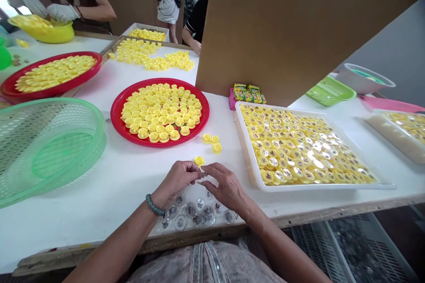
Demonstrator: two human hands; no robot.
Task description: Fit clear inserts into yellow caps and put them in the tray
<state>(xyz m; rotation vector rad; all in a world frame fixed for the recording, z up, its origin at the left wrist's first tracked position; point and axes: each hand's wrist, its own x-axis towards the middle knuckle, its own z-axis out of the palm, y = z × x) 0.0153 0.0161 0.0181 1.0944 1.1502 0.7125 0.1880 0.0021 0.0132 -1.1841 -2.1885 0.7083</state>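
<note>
Just behind a scatter of clear round plastic caps with dark prints [191, 209], my left hand [179, 179] pinches thumb to forefinger. What it holds, if anything, is too small to make out. My right hand [226, 186] faces it closely, fingers stretched out and the thumb apart from them. One yellow cup-shaped plastic piece [199, 161] lies right beyond my fingertips. Farther off, a loose group of three yellow pieces [215, 139] rests on the white table. A green bead bracelet circles my left wrist.
A red tray [114, 117] of yellow pieces stands ahead, with a green basket [96, 141] at left. On the right lies a white tray [247, 154] full of capped yellow pieces. A brown board [265, 31] rises behind. Co-workers sit across; one wears white gloves [63, 12].
</note>
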